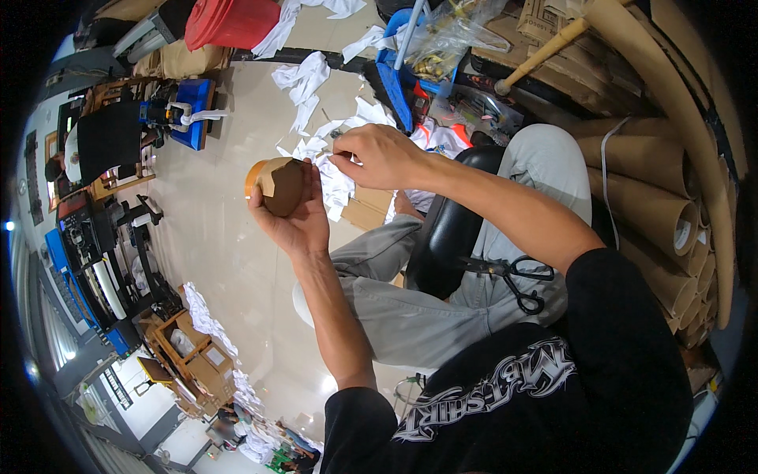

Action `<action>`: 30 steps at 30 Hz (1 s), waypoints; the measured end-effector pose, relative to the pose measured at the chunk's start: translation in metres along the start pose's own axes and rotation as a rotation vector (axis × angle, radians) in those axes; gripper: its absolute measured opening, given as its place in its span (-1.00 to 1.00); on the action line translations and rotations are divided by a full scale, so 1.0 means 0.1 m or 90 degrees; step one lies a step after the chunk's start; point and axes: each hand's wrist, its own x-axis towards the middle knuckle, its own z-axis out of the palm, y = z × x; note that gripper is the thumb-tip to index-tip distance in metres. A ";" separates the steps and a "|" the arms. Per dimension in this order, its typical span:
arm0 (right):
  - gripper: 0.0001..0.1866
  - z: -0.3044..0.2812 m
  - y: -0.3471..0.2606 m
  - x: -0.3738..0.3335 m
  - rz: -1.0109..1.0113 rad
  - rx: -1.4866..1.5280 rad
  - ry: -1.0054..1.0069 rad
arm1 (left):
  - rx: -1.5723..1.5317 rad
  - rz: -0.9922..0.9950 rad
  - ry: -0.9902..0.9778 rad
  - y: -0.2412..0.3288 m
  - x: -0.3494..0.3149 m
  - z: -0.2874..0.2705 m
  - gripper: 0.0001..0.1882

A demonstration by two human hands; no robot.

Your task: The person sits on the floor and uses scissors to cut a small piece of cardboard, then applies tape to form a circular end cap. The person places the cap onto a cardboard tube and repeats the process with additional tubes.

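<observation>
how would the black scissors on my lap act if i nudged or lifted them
The black scissors would probably slide rather than roll, being flat and long. With the handles spread apart, lifting one loop might let the other swing. Folds in the grey trousers may slow sliding.

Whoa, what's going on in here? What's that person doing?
A person is sitting down, holding a round brown thing with an orange edge in their left hand. Their right hand is up close beside it with its fingers bent; I can't tell whether it is pinching something small. The black scissors rest on their grey trousers, and white scraps lie about on the floor.
</observation>
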 end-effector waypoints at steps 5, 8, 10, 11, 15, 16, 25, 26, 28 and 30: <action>-0.73 0.02 -0.02 0.01 0.004 0.041 0.016 | 0.035 -0.039 0.004 -0.03 -0.01 -0.02 -0.39; -0.71 0.01 -0.11 0.03 -0.068 0.075 0.067 | 0.110 0.002 0.014 -0.08 -0.03 0.00 -0.40; -0.71 -0.01 -0.15 0.03 -0.114 0.066 0.090 | 0.152 0.029 0.007 -0.12 -0.02 -0.01 -0.41; -0.70 -0.02 -0.16 0.03 -0.137 0.061 0.101 | 0.170 0.038 0.001 -0.14 -0.01 -0.01 -0.41; -0.74 -0.02 -0.12 0.04 -0.148 0.059 0.110 | 0.224 0.068 -0.027 -0.19 -0.03 0.03 -0.40; -0.76 -0.03 -0.11 0.03 -0.148 0.060 0.107 | 0.233 0.063 -0.041 -0.20 -0.04 0.04 -0.40; -0.89 -0.10 -0.08 0.08 -0.165 -0.001 0.104 | 0.248 0.125 -0.024 -0.20 0.05 -0.05 -0.49; -0.90 -0.13 -0.11 0.10 -0.178 -0.019 0.100 | 0.297 0.160 -0.001 -0.14 0.08 -0.03 -0.50; -0.91 -0.19 -0.14 0.10 -0.119 0.006 0.104 | 0.390 0.227 0.060 -0.04 0.13 -0.03 -0.51; -0.91 -0.20 -0.14 0.11 -0.089 0.011 0.110 | 0.414 0.303 0.117 0.01 0.19 -0.08 -0.48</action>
